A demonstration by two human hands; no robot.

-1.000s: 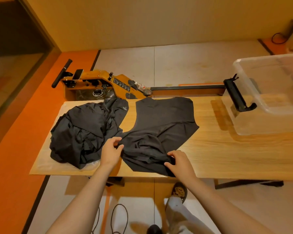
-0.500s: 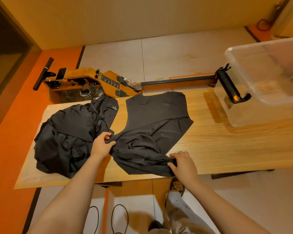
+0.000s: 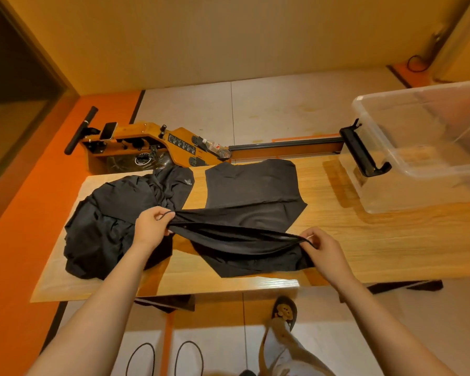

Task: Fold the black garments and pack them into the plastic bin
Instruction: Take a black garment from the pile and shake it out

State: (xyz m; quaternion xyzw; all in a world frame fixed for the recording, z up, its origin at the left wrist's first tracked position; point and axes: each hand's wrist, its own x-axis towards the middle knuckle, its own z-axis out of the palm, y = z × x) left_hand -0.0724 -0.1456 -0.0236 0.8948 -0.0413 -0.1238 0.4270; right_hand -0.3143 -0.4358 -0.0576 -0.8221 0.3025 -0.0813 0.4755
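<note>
Light wood-grain bench (image 3: 364, 234) over an orange and grey floor. The crumpled pile of black garments (image 3: 114, 213), soft and creased, sits at the left end. Left hand (image 3: 152, 226) pinches the near hem of the thin matte black garment (image 3: 255, 196), which lies half flat mid-bench. Right hand (image 3: 326, 251) pinches the same hem, taut between them. Best approach, I'd say: keep the hem level, carry it to the far edge, match corners. The clear rigid plastic bin (image 3: 407, 188) stands at the right end.
</note>
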